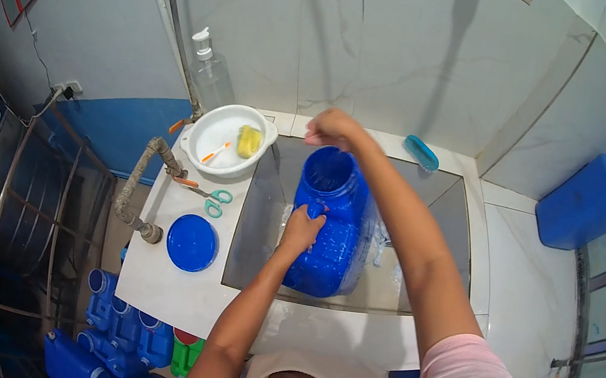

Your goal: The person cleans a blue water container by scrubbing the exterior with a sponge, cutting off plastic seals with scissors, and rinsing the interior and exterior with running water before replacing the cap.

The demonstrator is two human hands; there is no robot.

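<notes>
A wet blue plastic water jug (323, 260) stands in the grey sink (251, 236), its wide round mouth uncapped and facing up. My left hand (301, 230) is closed around the jug's handle. My right hand (333, 128) is raised just beyond the jug's mouth, wrist bent and fingers curled downward; what they hold, if anything, is hidden. On the counter left of the sink lies a round blue lid (192, 243).
Left of the sink are a white basin (205, 129) holding a yellow sponge (249, 142), teal-handled scissors (215, 204), a pump bottle (210, 73) and a pipe (128, 188). A blue brush (421, 153) lies behind. Another jug (587, 203) stands right; several are below left.
</notes>
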